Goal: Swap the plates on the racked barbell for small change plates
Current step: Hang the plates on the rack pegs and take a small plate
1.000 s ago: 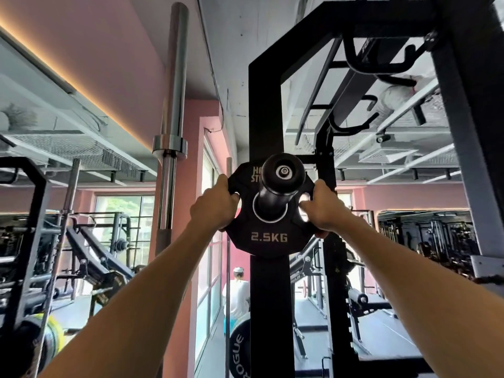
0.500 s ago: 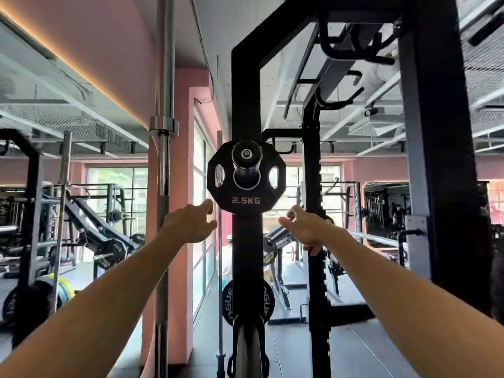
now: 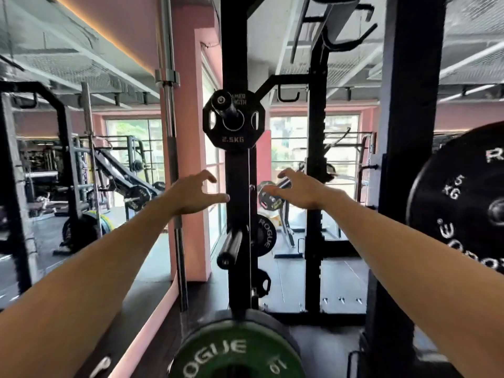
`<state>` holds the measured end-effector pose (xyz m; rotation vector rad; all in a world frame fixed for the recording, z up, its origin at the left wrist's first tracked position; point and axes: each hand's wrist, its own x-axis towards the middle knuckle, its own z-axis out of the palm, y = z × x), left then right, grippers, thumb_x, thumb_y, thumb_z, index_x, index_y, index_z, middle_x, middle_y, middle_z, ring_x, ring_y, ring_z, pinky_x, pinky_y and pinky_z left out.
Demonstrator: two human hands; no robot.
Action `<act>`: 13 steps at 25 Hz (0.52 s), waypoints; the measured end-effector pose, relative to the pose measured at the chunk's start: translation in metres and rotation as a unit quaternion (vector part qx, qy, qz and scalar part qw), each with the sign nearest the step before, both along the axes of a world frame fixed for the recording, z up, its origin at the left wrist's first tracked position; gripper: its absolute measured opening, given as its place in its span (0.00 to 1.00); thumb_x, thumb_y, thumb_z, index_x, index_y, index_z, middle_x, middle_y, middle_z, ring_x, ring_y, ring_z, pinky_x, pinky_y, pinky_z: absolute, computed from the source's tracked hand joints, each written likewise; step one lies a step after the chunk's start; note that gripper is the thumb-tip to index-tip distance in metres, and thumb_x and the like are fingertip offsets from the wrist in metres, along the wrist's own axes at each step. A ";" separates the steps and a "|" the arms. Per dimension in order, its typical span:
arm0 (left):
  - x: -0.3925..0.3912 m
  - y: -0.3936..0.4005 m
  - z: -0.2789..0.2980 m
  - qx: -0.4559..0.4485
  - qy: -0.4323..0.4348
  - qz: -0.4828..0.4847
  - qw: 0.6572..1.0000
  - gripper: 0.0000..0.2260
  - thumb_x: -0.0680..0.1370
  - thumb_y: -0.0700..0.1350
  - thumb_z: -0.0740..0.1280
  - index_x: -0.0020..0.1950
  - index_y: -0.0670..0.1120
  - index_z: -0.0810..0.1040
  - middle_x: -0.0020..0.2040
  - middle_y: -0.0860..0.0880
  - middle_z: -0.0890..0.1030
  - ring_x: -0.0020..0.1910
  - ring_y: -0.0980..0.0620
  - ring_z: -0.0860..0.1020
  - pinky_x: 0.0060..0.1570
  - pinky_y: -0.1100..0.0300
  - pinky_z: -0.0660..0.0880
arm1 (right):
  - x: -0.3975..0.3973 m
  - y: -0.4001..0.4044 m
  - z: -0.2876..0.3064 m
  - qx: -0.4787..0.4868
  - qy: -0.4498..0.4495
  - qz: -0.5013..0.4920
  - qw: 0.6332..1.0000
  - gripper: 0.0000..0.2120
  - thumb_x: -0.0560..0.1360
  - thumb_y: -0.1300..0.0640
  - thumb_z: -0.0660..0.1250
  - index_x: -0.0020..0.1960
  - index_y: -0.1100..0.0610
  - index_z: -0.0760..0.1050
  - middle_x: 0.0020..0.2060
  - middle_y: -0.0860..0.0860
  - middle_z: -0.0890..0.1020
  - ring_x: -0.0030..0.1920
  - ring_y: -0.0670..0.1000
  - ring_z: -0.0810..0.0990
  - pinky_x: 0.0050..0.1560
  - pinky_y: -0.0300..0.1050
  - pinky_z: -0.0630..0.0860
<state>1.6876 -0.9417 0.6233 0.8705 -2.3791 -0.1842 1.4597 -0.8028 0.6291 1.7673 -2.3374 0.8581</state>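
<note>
two empty hands, one small plate up high

one small 2.5kg plate (image 3: 234, 121) hangs on a peg on the black post (image 3: 237, 50). the left hand (image 3: 194, 194) and right hand (image 3: 298, 189) float below it, fingers spread, holding nothing. one green plate (image 3: 237, 350) sits at the bottom.

Commercial gym, weight-training floor. Black power rack upright (image 3: 237, 186) standing centre, storage pegs sticking out, 2.5KG plate (image 3: 233, 121) hanging on upper peg. Green ROGUE bumper plate (image 3: 240, 350) sitting low in front; black 5 KG ROGUE plate (image 3: 461, 203) showing at right. Spare barbell (image 3: 170, 132) standing vertical against pink pillar (image 3: 188, 159). More racks and incline bench (image 3: 120, 173) filling left side, partly blurred. Dark rubber flooring (image 3: 338, 274) running underfoot; large windows (image 3: 297, 148) letting daylight in behind.
</note>
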 end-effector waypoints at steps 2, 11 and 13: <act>0.016 0.030 -0.006 0.008 -0.003 0.006 1.000 0.30 0.71 0.64 0.70 0.68 0.51 0.70 0.68 0.41 0.73 0.64 0.43 0.73 0.58 0.52 0.69 | 0.009 0.021 -0.005 0.012 0.017 0.002 1.000 0.41 0.69 0.29 0.63 0.72 0.53 0.61 0.62 0.55 0.76 0.58 0.56 0.77 0.63 0.57 0.72; 0.077 0.169 -0.017 0.022 -0.011 0.033 0.999 0.35 0.69 0.67 0.70 0.70 0.50 0.67 0.69 0.43 0.72 0.65 0.44 0.72 0.61 0.53 0.69 | 0.055 0.148 -0.021 0.026 0.059 -0.003 0.998 0.45 0.65 0.27 0.65 0.73 0.49 0.59 0.68 0.54 0.69 0.64 0.58 0.73 0.65 0.59 0.71; 0.086 0.208 -0.022 0.008 -0.004 0.029 1.000 0.35 0.69 0.67 0.70 0.70 0.50 0.67 0.68 0.42 0.73 0.64 0.44 0.73 0.62 0.51 0.71 | 0.066 0.186 -0.030 0.027 0.055 0.002 0.998 0.44 0.67 0.29 0.66 0.74 0.50 0.59 0.68 0.54 0.69 0.65 0.58 0.73 0.66 0.58 0.70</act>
